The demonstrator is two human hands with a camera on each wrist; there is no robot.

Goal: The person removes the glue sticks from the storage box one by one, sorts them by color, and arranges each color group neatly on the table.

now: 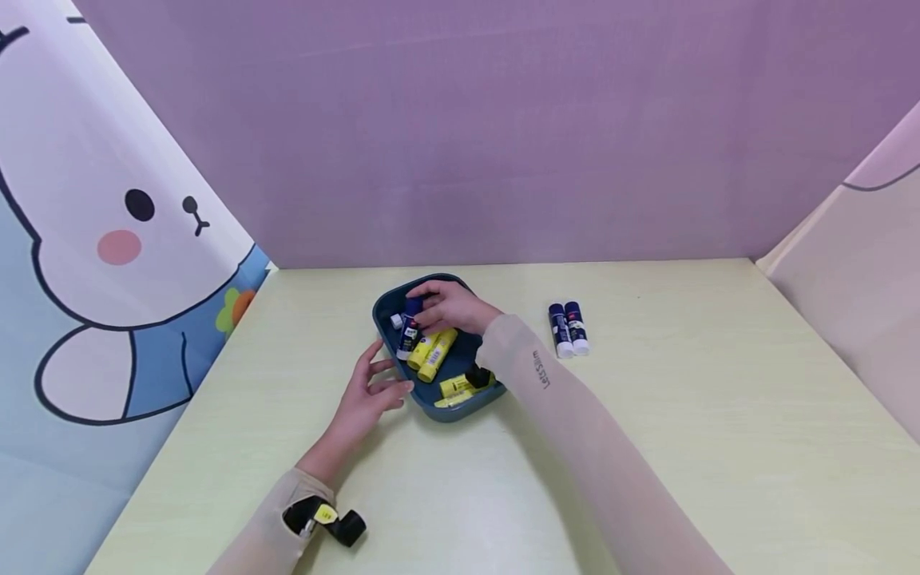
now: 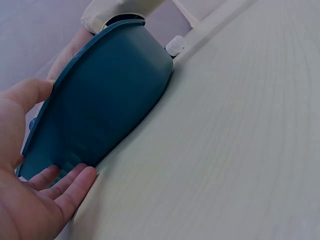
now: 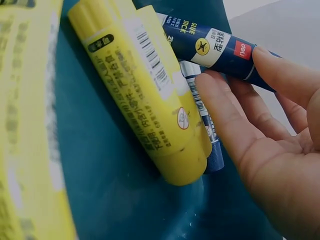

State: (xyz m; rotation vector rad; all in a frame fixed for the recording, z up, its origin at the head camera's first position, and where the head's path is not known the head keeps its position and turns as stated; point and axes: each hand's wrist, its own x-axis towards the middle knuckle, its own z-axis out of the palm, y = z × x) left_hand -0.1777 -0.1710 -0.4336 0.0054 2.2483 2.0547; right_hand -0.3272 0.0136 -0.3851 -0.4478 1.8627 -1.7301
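A dark teal plastic bin [image 1: 454,414] stands on the table with several glue sticks in it. My left hand [image 1: 362,397] holds its left side, thumb at the rim and fingers against the outer wall [image 2: 110,80]. Inside the bin, my right hand [image 1: 460,307] pinches a dark blue glue stick [image 3: 215,47] by its capped end, thumb beside the red label. Right by it lie yellow glue sticks [image 3: 142,95], partly covering another blue glue stick [image 3: 215,155]. More yellow glue sticks [image 1: 454,386] are at the bin's near end, partly hidden by the right wrist camera.
Two blue-and-white glue sticks [image 1: 569,329] lie side by side on the pale table [image 1: 690,415], right of the bin. A purple wall [image 1: 532,136] rises behind the table, and a cartoon-printed panel [image 1: 93,263] flanks its left side.
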